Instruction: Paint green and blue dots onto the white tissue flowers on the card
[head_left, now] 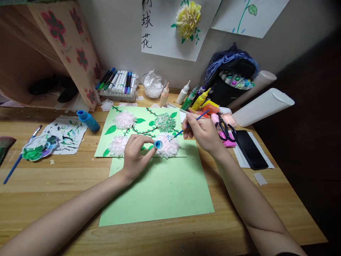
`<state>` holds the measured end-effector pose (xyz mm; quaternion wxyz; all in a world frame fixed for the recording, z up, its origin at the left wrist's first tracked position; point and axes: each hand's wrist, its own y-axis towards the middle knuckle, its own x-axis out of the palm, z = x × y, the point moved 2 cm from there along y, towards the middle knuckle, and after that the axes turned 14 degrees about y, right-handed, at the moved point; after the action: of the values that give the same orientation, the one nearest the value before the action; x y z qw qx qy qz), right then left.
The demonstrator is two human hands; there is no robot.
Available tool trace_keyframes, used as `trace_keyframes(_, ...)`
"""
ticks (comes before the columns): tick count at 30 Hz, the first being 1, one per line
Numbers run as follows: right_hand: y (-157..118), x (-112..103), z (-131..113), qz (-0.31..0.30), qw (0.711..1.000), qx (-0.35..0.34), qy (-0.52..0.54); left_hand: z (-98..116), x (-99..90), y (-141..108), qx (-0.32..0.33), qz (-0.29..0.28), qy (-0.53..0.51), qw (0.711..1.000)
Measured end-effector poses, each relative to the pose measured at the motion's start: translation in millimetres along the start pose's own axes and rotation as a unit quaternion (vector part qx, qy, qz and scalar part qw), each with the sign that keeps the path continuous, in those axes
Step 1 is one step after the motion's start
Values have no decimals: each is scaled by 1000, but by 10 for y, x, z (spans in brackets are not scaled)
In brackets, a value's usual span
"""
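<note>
My left hand (137, 154) pinches a small round cap with blue paint inside (158, 144), held over the edge of a pale pink paper flower (170, 147). Between the fingers of my right hand (201, 131) is a thin blue paintbrush (190, 125), its tip at that flower, where a few blue strokes show. The flower is on a light green sheet (106, 121) with painted stems and leaves. Two more pale pink flowers and a green-tinted flower (165, 122) are on the same sheet. A larger green sheet (162, 188) lies partly under it.
An open blue paint bottle (88, 121), a smeared palette (39, 147) and a stained tissue (68, 135) are at the left. Markers (118, 83), a glass bowl (153, 85) and paint bottles stand behind. Black scissors (226, 129) and a phone (252, 149) lie at the right.
</note>
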<state>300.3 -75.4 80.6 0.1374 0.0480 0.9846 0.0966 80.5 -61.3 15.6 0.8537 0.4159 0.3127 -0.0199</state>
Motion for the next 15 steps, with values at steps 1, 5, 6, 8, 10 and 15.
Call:
trace_keyframes(1,2,5,4,-5,1000,3,-2,0,0,-1,-1,0,0,1000)
trace_keyframes(5,0,9,15,0,1000,6,-4,4,-3,0,-2,1,2,1000)
trace_keyframes(6,-2,10,15,4,1000,7,-2,5,-4,1,-2,2,2,1000)
trace_keyframes(8,-6,15,14,6,1000,8,3,8,-5,4,-2,2,1,1000)
trace_keyframes(10,-7,23,11,-1,1000,9,1,9,-5,6,-4,2,1,1000)
trace_keyframes(15,-4,19,14,-5,1000,7,-4,11,-8,9,-5,2,3,1000)
